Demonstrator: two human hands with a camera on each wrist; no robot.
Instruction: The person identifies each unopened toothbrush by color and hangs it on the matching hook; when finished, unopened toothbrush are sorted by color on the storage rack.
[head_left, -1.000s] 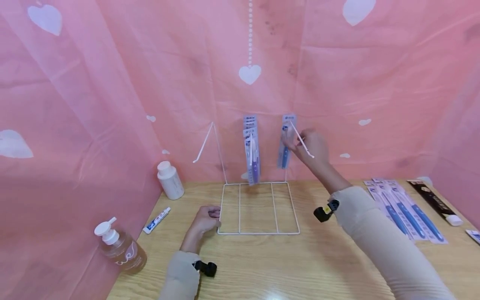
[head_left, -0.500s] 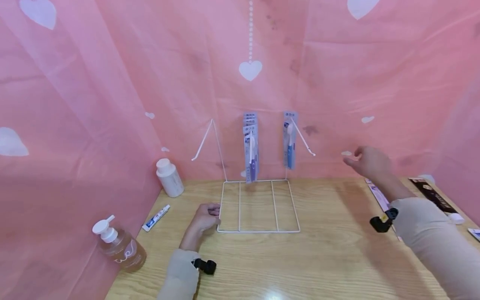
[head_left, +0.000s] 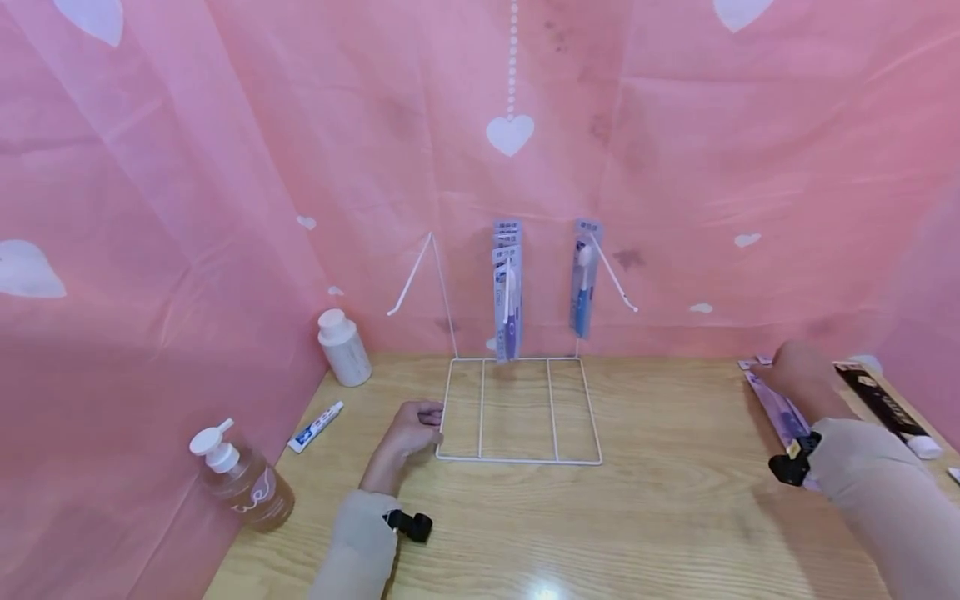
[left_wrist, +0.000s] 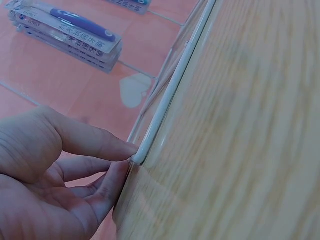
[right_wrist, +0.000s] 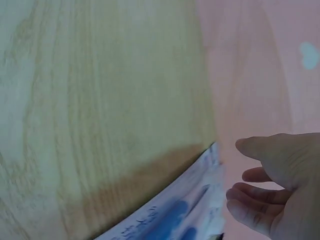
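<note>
My left hand (head_left: 408,429) pinches the front left corner of a white wire display rack (head_left: 517,460); in the left wrist view, thumb and finger meet at the bent wire (left_wrist: 165,105). Several packaged toothbrushes (head_left: 512,337) hang from the rack's middle hook, a purple one foremost. On the right hook hangs one packaged blue toothbrush (head_left: 582,312), while the left hook (head_left: 409,277) bears nothing. At the far right, my right hand (head_left: 804,375) is over the toothbrush packs (head_left: 776,408) on the table. Its fingers, apart and holding nothing, are beside the packs' top ends (right_wrist: 212,160) in the right wrist view.
On the left stand a pump bottle (head_left: 251,492) and a white capped bottle (head_left: 345,350), with a small toothpaste tube (head_left: 316,427) lying between them. A black toothpaste tube (head_left: 881,404) lies right of my right hand. Pink cloth (head_left: 675,167) hangs behind the table.
My right hand has let go of the blue toothbrush pack on the right hook and moved right and down to the packs on the table. The left hand stays at the rack's corner.
</note>
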